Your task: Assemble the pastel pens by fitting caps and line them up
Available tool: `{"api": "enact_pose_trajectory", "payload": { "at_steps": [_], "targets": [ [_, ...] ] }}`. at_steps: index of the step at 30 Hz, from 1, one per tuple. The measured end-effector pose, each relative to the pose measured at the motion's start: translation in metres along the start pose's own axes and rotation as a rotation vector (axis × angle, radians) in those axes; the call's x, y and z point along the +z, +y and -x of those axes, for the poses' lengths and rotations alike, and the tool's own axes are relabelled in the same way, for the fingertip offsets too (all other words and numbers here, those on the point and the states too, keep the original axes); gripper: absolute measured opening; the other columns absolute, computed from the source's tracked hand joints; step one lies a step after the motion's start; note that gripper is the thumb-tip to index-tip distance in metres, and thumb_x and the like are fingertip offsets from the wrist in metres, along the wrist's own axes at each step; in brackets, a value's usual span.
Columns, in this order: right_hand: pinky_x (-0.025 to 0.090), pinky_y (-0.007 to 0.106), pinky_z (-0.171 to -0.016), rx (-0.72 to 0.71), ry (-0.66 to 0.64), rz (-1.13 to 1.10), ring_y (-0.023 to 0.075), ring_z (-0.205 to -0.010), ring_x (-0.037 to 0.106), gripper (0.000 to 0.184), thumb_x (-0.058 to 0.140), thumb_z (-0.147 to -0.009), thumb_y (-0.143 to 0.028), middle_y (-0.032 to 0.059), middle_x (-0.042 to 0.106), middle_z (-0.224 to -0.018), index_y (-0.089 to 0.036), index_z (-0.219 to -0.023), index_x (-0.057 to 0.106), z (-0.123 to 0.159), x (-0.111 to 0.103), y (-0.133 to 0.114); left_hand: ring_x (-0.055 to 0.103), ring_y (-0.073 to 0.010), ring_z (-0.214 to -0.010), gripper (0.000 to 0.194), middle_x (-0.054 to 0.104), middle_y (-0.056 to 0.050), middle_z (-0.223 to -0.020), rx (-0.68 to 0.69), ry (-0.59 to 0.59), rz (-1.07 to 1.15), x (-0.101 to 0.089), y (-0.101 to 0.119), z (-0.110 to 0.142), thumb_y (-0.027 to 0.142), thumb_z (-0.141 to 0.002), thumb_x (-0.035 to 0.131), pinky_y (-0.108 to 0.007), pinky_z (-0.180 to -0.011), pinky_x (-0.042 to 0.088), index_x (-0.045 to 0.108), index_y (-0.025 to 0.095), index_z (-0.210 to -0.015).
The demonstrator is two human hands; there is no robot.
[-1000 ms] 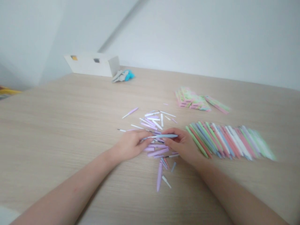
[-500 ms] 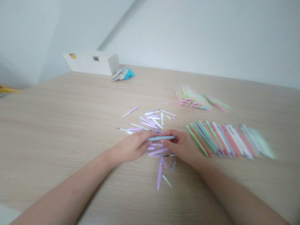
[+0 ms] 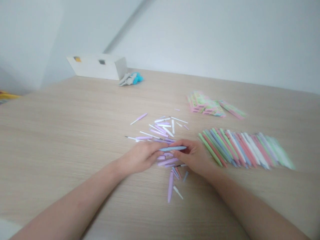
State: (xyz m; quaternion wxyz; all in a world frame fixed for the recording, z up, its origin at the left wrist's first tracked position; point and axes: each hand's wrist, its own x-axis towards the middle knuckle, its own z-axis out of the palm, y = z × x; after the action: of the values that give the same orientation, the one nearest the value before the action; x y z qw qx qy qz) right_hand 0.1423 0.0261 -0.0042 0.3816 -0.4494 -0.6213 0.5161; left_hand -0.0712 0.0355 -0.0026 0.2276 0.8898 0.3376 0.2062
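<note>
A light blue pen (image 3: 173, 148) lies level between my two hands, above a scatter of pen parts. My left hand (image 3: 145, 154) is closed on its left end, fingers over the top. My right hand (image 3: 191, 154) pinches the right half between thumb and fingers, with the tip showing. Around and below them are loose purple barrels (image 3: 170, 186), white tubes (image 3: 173, 126) and thin refills (image 3: 178, 120). Some parts are hidden under my hands. Close to my right hand is a row of finished-looking pens (image 3: 240, 148) in green, red, blue, white and pink.
Pink and green packets (image 3: 203, 105) are stacked behind the pen row, with one packet (image 3: 232, 109) beside them. At the back left stands a white box (image 3: 96, 68), next to a grey and blue crumpled cloth or glove (image 3: 131, 79). A wall borders the wooden table (image 3: 62, 133).
The light blue pen's two sections look closer together, with the seam less visible. Both hands stay nearly in place, still gripping it.
</note>
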Motion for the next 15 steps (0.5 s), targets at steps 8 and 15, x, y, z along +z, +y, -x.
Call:
{"api": "enact_pose_trajectory", "payload": {
  "at_steps": [8, 15],
  "targets": [
    [0.048, 0.025, -0.053, -0.012, 0.015, 0.116, 0.0143, -0.058, 0.06, 0.024, 0.068, -0.073, -0.037, 0.0029, 0.069, -0.071, -0.016, -0.084, 0.07, 0.0002, 0.0002, -0.0022, 0.063, -0.0186, -0.096, 0.029, 0.066, -0.005, -0.109, -0.067, 0.045, -0.01, 0.0019, 0.0039, 0.0005, 0.022, -0.091, 0.044, -0.031, -0.08, 0.048, 0.051, 0.021, -0.119],
    [0.038, 0.021, -0.045, 0.038, -0.053, 0.273, 0.0111, -0.049, 0.053, 0.033, 0.057, -0.081, -0.042, 0.0004, 0.059, -0.054, -0.014, -0.067, 0.067, 0.0002, -0.0009, 0.0028, 0.064, -0.0193, -0.087, 0.022, 0.067, -0.005, -0.099, -0.047, 0.051, -0.078, 0.003, 0.0046, 0.0014, 0.024, -0.091, 0.045, -0.03, -0.073, 0.047, 0.052, 0.02, -0.111]
  ]
}}
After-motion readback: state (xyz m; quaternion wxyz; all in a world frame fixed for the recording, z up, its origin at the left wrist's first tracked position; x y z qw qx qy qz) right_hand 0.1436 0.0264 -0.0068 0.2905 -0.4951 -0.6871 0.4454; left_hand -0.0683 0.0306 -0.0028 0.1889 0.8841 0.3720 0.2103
